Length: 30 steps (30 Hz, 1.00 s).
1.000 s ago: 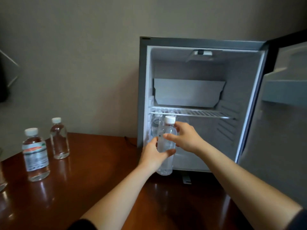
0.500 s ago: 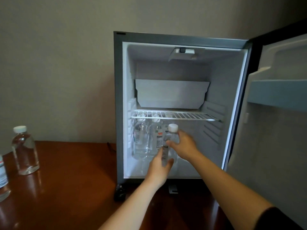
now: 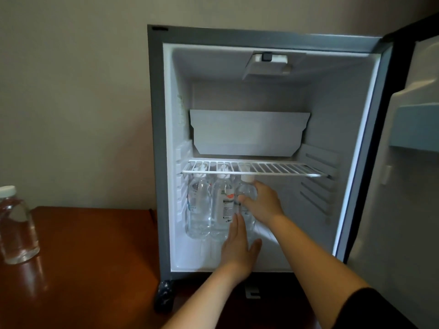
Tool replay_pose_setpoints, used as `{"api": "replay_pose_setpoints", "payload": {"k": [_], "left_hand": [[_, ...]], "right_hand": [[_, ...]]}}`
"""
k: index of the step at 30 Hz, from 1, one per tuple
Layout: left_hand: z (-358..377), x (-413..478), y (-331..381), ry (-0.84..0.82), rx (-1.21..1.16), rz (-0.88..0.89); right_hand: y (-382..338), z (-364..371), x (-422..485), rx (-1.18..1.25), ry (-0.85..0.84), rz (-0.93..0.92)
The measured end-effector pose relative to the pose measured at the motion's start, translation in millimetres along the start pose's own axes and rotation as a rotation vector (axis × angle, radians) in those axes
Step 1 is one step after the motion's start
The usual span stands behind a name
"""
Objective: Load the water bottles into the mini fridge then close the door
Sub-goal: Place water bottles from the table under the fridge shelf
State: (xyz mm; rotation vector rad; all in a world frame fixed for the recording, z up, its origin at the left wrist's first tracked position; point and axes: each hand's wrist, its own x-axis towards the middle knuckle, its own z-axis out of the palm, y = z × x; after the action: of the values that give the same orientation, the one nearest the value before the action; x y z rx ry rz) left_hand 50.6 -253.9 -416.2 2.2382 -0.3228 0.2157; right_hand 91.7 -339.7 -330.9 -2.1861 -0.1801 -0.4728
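**Third bottle held under the shelf of the open fridge**

Head view: a grey-framed mini fridge (image 3: 155, 138) with a white lining stands on a glossy reddish-brown wooden tabletop (image 3: 95, 257) against a beige wall. Its door (image 3: 403, 222) is swung wide open to the right. A white wire shelf (image 3: 273, 168) crosses the cavity about halfway up. Above it a pale angled panel (image 3: 247, 132) lines the back, and a small light housing (image 3: 266, 64) sits on the ceiling.

Both arms reach into the lower compartment. The right hand (image 3: 263, 204) has its fingers and thumb curled round the upper part of a clear plastic water bottle (image 3: 245, 193), which is upright with its white cap just under the shelf. The left hand (image 3: 238, 248) is spread, fingers straight and thumb out to the right. It lies against the bottle's lower part and grips nothing. That hand hides the bottle's base, so I cannot tell whether it rests on the fridge floor.

Just to its left, a middle bottle with a white printed label (image 3: 222, 205) and a leftmost bottle (image 3: 198, 210) stand upright side by side near the left wall.

A lone clear white-capped bottle (image 3: 16, 224) stands on the tabletop at the far left, well apart from the fridge.
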Motion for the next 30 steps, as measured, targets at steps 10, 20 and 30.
{"api": "replay_pose_setpoints", "payload": {"k": [10, 20, 30], "left_hand": [[11.5, 14.9, -3.1, -0.014, 0.019, 0.007], [-43.7, -1.4, 6.1, 0.015, -0.021, -0.029], [-135.2, -66.8, 9.9, -0.017, 0.008, -0.07]], "right_hand": [[6.0, 8.1, 16.3, 0.005, 0.051, -0.032], [10.9, -5.0, -13.2, -0.105, 0.064, 0.028], [-38.0, -15.1, -61.3, -0.222, -0.13, -0.14]]}}
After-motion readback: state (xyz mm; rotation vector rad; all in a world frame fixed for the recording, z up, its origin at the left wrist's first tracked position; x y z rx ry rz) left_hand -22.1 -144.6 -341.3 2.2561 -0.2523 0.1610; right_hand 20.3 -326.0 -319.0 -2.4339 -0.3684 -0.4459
